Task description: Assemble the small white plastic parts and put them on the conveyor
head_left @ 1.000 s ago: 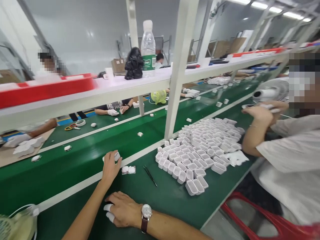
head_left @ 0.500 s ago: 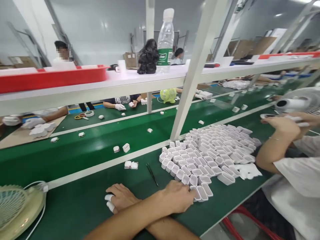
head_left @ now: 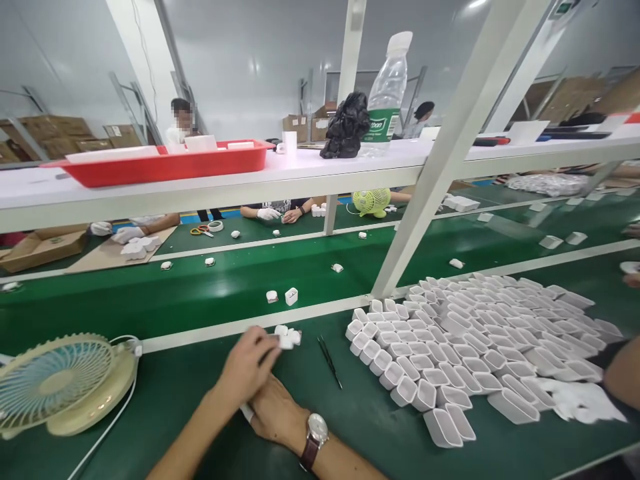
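My left hand (head_left: 249, 363) is closed, its fingertips at a small white piece (head_left: 285, 343) that looks pinched; whether it is one of the cups I cannot tell. Right behind it are small white parts (head_left: 281, 330) on the green bench. My right hand (head_left: 275, 408), with a watch on its wrist, rests under and against the left one. White covering shows on a finger, but most of its fingers are hidden. Black tweezers (head_left: 330, 362) lie to the right. Beyond them stand many white open cups (head_left: 400, 350), two of them (head_left: 443, 427) apart at the front.
A green conveyor (head_left: 240, 280) carries small white parts behind a pale rail. At left stands a fan (head_left: 65, 383) with a cord. A slanted post (head_left: 425, 200) holds a shelf bearing a red tray (head_left: 175, 167) and a bottle (head_left: 387, 100). Co-workers' gloved hands (head_left: 269, 214) work across.
My left hand has moved left from the front cups to the small white parts, and one front cup is gone from there. My right hand is now beneath it. The view has turned left.
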`<state>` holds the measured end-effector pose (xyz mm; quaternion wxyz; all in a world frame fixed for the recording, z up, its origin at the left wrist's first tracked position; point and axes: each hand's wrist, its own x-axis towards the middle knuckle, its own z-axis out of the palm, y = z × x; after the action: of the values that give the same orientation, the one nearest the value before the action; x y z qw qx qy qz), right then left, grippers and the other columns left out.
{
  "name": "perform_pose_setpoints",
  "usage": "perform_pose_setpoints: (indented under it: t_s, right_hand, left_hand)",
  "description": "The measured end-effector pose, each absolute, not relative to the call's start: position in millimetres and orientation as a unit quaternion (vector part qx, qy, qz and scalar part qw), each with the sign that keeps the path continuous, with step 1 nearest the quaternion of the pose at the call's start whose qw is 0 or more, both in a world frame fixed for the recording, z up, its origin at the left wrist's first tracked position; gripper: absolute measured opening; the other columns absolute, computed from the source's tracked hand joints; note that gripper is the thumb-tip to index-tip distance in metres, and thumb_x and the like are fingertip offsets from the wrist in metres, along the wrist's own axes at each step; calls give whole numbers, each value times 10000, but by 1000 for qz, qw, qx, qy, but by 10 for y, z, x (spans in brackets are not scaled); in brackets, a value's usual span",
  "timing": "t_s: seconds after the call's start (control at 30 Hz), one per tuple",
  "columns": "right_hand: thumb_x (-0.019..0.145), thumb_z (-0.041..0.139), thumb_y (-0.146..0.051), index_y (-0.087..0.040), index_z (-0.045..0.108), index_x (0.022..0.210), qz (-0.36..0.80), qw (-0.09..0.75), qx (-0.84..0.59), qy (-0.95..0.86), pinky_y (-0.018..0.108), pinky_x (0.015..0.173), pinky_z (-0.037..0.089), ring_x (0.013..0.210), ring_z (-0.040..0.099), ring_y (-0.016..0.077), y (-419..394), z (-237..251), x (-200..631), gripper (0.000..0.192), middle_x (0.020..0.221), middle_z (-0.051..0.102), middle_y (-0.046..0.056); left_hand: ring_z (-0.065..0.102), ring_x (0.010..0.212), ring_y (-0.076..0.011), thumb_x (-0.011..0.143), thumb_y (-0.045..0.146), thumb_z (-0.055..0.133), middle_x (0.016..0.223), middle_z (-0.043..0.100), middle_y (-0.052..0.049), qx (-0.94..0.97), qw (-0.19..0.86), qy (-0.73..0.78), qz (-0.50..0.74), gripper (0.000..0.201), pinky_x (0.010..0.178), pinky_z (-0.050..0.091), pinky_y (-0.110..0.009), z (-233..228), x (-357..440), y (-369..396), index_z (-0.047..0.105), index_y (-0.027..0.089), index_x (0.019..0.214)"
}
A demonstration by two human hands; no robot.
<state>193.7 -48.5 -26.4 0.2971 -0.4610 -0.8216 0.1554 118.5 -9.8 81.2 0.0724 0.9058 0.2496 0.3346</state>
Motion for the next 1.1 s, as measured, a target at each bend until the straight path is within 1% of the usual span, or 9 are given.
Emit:
perform_pose_setpoints:
  t_s: [0.13, 0.27, 0.37, 0.47, 0.57, 0.7, 0.9, 1.0, 1.1]
  right_hand:
    - [979, 565, -241, -192, 681, 1193, 123, 286, -433, -846, 429, 1041, 499, 1174, 611, 270, -566, -146, 1987, 248, 1312, 673, 114]
    - [987, 568, -218, -203, 669, 1213, 123, 294, -427, -846, 409, 1067, 499, 1212, 610, 247, -588, -36, 2029, 249, 1349, 659, 99]
    - [983, 570, -202, -220, 641, 1281, 115, 316, -434, -836, 407, 1068, 513, 1228, 620, 244, -509, 37, 2127, 307, 1340, 662, 102]
    - [963, 572, -172, -227, 590, 1354, 71, 333, -498, -798, 483, 1092, 496, 1279, 595, 276, -370, 129, 2324, 395, 1351, 644, 130]
    - [923, 583, -135, -196, 569, 1360, 35, 295, -573, -764, 536, 1107, 467, 1321, 554, 310, -265, 209, 2559, 441, 1395, 609, 160]
    - [872, 566, -65, -137, 624, 1246, 14, 240, -634, -735, 507, 1039, 498, 1209, 607, 330, -279, 221, 2760, 385, 1313, 652, 186]
    - [913, 583, -158, -146, 599, 1294, 14, 197, -666, -719, 462, 997, 504, 1093, 635, 297, -391, 177, 2811, 381, 1209, 686, 147]
    - [915, 636, -250, -162, 594, 1310, 25, 201, -661, -723, 447, 1014, 505, 1131, 629, 292, -325, 207, 2881, 407, 1260, 671, 138]
    - [923, 631, -251, -154, 573, 1347, 28, 217, -662, -717, 446, 1089, 469, 1277, 570, 300, -126, 262, 3003, 439, 1386, 605, 166]
  left_hand:
    - [674, 978, -249, 1015, 355, 520, 1053, 651, -102, 839, 45, 386, 381, 236, 845, 583, -378, 558, 325, 215, 706, 214, 975]
    - [711, 979, -226, 1011, 387, 502, 1115, 673, -83, 811, 101, 440, 371, 255, 838, 599, -339, 205, -71, 192, 705, 234, 1009]
    - [713, 1019, -230, 1007, 405, 500, 1141, 689, -78, 793, 143, 457, 376, 266, 891, 597, -356, 54, -103, 130, 680, 246, 1123]
    - [705, 1061, -253, 988, 445, 523, 1212, 679, -92, 767, 179, 483, 384, 380, 892, 602, -382, -10, -83, 92, 592, 249, 1306]
    - [709, 1043, -270, 958, 493, 553, 1252, 663, -96, 752, 211, 500, 374, 502, 850, 615, -392, -77, -106, 60, 524, 260, 1401]
    - [715, 1028, -291, 912, 568, 589, 1296, 639, -101, 743, 248, 513, 352, 604, 825, 628, -402, -226, -185, 58, 506, 277, 1435]
    - [705, 1041, -324, 862, 642, 596, 1292, 643, -108, 733, 277, 528, 327, 685, 794, 640, -425, -369, -197, 90, 521, 270, 1433]
    - [691, 1100, -345, 868, 631, 583, 1278, 662, -110, 737, 269, 526, 328, 666, 832, 636, -449, -371, -155, 97, 535, 263, 1420]
    - [697, 1100, -350, 877, 601, 582, 1265, 676, -113, 741, 263, 518, 337, 647, 843, 636, -462, -357, -126, 104, 532, 255, 1422]
